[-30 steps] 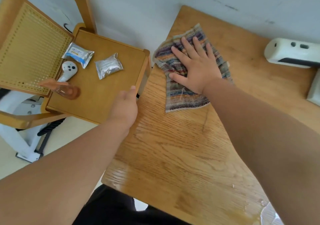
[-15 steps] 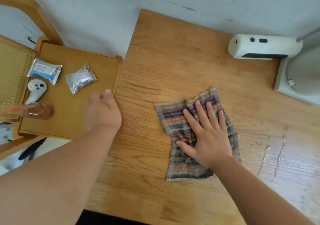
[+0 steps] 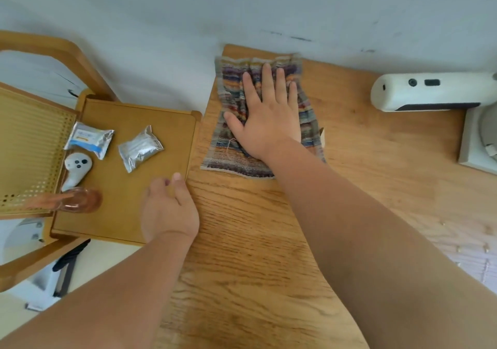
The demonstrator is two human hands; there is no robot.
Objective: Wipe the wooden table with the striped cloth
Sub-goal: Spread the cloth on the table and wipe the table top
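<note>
Plainly mid-wipe: right hand [image 3: 265,122] spread flat, fingers apart, pressed palm-down on the striped cloth [image 3: 234,90], not pinching it, presumably so that the whole palm drives the fabric across the wood. Cloth lying opened out at the far left corner of the wooden desk [image 3: 269,254], its top edge up against the wall [image 3: 161,25], its left edge close to the desk's side. Left hand [image 3: 169,211] loosely curled, holding nothing, resting at the near right corner of a smaller wooden tray-like surface [image 3: 134,187] just beside the desk, probably to brace the body or steady that piece during the reach. Set aside there, likely to keep the desk free for wiping: two silver foil sachets, one with a blue and white label [image 3: 90,140], one plain [image 3: 140,148], a white handheld controller [image 3: 76,167] and a blurred orange-tinted object [image 3: 78,200]. Label print too small and soft to read; no brand legible anywhere. Off to the right, a white device [image 3: 427,93] with a dark slot and small buttons, unmarked as far as can be told. Faint wet glints near the desk's right edge, seemingly not yet wiped
</note>
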